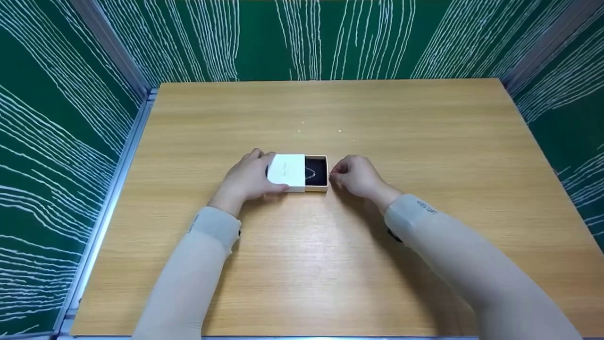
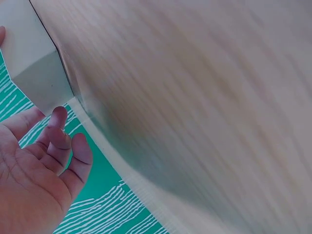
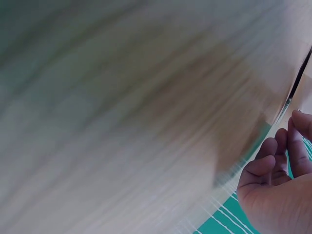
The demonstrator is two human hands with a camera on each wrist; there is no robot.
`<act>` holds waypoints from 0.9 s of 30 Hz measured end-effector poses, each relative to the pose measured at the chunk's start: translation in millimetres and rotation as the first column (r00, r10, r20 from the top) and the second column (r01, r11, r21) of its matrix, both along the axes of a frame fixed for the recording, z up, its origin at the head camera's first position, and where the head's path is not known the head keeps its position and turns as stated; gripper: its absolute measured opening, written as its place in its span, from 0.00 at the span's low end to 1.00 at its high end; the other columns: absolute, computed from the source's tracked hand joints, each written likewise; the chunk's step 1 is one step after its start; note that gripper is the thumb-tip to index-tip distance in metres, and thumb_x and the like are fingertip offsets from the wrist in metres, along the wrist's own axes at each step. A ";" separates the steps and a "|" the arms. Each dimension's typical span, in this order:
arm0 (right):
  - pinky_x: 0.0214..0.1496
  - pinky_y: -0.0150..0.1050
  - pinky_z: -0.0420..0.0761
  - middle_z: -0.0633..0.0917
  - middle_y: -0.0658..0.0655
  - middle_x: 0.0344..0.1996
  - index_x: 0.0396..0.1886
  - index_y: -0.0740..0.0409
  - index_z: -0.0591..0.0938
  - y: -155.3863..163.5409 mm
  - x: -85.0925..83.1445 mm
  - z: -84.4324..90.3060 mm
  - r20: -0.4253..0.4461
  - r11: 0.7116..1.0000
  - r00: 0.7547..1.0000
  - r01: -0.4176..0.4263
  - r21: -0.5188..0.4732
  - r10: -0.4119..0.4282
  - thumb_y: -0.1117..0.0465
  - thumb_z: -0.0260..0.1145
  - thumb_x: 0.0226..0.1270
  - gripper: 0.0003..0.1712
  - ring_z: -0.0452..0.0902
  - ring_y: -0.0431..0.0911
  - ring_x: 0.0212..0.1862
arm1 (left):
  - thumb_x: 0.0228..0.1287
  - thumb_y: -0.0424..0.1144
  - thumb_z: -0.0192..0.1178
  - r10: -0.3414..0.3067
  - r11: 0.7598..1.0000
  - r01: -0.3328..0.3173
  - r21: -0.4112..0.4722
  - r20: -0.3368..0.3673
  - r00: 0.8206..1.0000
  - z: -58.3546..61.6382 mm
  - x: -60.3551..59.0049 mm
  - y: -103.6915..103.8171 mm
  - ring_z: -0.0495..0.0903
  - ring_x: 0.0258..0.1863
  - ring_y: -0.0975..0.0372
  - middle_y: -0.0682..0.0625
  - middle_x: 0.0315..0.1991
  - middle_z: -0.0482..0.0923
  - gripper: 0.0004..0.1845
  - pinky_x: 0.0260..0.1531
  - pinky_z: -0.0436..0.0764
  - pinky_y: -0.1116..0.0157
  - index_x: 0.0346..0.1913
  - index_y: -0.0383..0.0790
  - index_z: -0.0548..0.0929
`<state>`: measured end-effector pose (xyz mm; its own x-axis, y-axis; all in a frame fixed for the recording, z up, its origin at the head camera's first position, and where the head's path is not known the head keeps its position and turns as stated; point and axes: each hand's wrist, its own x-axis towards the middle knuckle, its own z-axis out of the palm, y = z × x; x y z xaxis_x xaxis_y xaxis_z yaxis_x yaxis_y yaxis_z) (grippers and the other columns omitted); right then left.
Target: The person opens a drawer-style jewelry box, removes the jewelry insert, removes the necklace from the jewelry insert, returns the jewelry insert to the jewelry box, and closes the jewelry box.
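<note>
Wooden table carries a sliding box at centre, long axis left-right. I note my left hand grips the white sleeve; my right hand, fingers curled, pinches at the tray end, apparently touching.

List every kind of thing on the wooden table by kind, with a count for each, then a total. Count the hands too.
White box sleeve: 1
Drawer tray with black lining: 1
Thin chain in the tray: 1
Hands, left hand and right hand: 2
Total: 5
</note>
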<state>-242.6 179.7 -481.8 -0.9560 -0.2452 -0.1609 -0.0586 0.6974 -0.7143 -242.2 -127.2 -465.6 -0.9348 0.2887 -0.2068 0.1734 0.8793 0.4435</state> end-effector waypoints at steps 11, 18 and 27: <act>0.61 0.47 0.80 0.89 0.62 0.44 0.46 0.65 0.94 6.1 -1.6 -1.7 -0.008 1.000 1.000 0.015 0.007 -0.015 0.64 0.71 0.81 0.09 0.84 0.53 0.51 | 0.60 0.69 0.80 0.011 1.000 -0.011 0.008 0.008 1.000 -0.4 -0.9 0.2 0.75 0.69 0.49 0.42 0.76 0.73 0.61 0.76 0.78 0.45 0.90 0.47 0.66; 0.69 0.55 0.82 0.90 0.66 0.51 0.48 0.67 0.93 7.9 -1.0 -1.3 -0.008 1.000 1.000 0.020 0.007 -0.020 0.65 0.71 0.81 0.10 0.84 0.57 0.55 | 0.59 0.69 0.81 0.020 1.000 -0.020 0.016 0.011 1.000 -0.1 -0.1 -0.5 0.75 0.70 0.49 0.43 0.76 0.73 0.61 0.77 0.77 0.44 0.90 0.48 0.67; 0.70 0.56 0.82 0.90 0.67 0.52 0.48 0.67 0.94 9.7 0.6 -1.1 -0.025 1.000 1.000 0.007 0.017 -0.006 0.65 0.70 0.81 0.10 0.84 0.58 0.57 | 0.60 0.69 0.80 0.011 1.000 -0.011 0.012 0.010 1.000 -1.8 -0.7 -0.7 0.75 0.69 0.49 0.43 0.75 0.73 0.60 0.77 0.77 0.44 0.90 0.49 0.66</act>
